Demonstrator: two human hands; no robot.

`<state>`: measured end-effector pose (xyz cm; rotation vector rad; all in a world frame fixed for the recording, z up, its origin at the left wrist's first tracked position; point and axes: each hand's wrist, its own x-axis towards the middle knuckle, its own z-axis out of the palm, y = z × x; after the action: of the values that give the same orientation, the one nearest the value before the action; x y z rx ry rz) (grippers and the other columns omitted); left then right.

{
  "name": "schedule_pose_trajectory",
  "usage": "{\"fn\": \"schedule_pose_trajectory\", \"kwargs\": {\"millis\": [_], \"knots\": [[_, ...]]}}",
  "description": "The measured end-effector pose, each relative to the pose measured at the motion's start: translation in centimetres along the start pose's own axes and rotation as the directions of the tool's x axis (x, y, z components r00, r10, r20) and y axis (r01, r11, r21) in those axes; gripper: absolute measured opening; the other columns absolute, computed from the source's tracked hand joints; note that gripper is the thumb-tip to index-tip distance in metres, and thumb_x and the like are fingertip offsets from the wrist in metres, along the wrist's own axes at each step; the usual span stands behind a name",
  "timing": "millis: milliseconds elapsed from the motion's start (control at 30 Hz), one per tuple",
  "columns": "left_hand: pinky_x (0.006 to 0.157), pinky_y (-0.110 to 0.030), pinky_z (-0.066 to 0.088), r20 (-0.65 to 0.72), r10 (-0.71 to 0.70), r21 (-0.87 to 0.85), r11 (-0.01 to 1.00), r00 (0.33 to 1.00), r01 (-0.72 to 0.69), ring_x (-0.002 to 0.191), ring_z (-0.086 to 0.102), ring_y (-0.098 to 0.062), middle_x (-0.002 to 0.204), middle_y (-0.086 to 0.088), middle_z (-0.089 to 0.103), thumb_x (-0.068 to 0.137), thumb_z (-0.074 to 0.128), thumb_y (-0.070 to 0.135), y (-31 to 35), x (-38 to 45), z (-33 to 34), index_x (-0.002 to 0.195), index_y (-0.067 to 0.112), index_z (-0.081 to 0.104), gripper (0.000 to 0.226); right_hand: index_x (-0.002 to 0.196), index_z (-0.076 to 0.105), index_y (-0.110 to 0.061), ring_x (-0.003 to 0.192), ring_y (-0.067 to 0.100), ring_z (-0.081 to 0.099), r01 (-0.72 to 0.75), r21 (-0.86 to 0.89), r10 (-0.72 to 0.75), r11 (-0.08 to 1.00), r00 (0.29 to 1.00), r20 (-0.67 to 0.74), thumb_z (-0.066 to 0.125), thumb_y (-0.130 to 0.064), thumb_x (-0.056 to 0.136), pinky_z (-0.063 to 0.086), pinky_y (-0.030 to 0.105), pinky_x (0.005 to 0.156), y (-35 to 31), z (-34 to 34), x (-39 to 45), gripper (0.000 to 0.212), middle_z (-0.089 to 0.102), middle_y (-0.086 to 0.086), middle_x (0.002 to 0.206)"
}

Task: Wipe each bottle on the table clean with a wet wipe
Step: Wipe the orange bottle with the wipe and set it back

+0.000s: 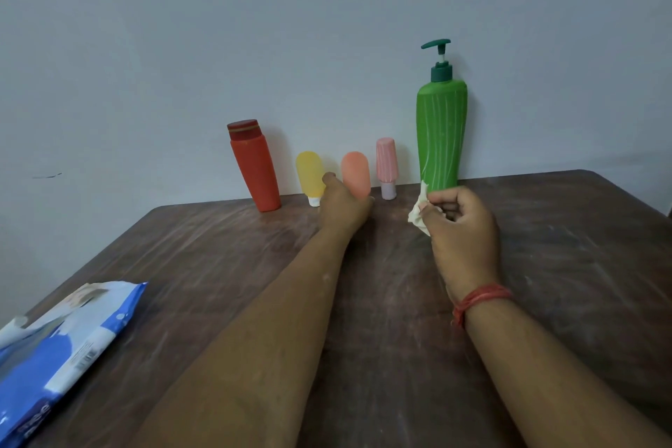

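Note:
Several bottles stand in a row against the wall at the table's far edge: a red bottle, a yellow tube, an orange tube, a pink tube and a tall green pump bottle. My left hand reaches to the base of the orange tube, fingers around its lower part. My right hand is closed on a crumpled white wet wipe, just in front of the green bottle's base.
A blue and white wet wipe pack lies at the table's near left corner. The dark wooden table has scuffed, whitish streaks. A plain wall stands directly behind the bottles.

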<state>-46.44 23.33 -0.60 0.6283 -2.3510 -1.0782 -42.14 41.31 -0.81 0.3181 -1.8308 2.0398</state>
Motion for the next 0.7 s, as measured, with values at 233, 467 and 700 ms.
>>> {"fn": "schedule_pose_trajectory", "kwargs": {"millis": [233,467,700], "knots": [[0.083,-0.045,0.053,-0.072,0.015,0.104,0.995,0.997,-0.008,0.107,0.064,-0.037,0.118,-0.018,0.063,0.091,0.07,0.017,0.4,0.2,0.4,0.136,0.004,0.026,0.064,0.079,0.067,-0.027,0.076,0.008,0.069,-0.011,0.009,0.011,1.0,1.0,0.007,0.073,-0.011,0.084,0.056,0.027,0.068,0.2,0.0,0.1,0.017,0.072,-0.006,0.08],[0.078,-0.042,0.051,-0.101,-0.007,0.133,0.991,0.995,0.021,0.105,0.066,-0.036,0.114,-0.019,0.065,0.093,0.068,0.012,1.1,1.0,0.9,0.136,0.003,0.026,0.061,0.078,0.067,-0.029,0.074,0.005,0.068,-0.004,0.013,0.004,1.0,1.0,0.014,0.073,-0.014,0.084,0.056,0.027,0.066,0.6,0.2,0.2,0.017,0.071,-0.011,0.078],[0.089,-0.049,0.055,-0.131,-0.026,0.108,0.993,0.991,0.04,0.11,0.064,-0.037,0.118,-0.02,0.064,0.092,0.069,0.008,1.4,1.2,1.4,0.13,0.003,0.03,0.055,0.078,0.066,-0.029,0.072,0.002,0.068,0.008,0.033,-0.009,0.999,1.0,0.022,0.073,-0.016,0.084,0.052,0.02,0.062,0.6,0.3,0.1,0.016,0.071,-0.016,0.079]]}}
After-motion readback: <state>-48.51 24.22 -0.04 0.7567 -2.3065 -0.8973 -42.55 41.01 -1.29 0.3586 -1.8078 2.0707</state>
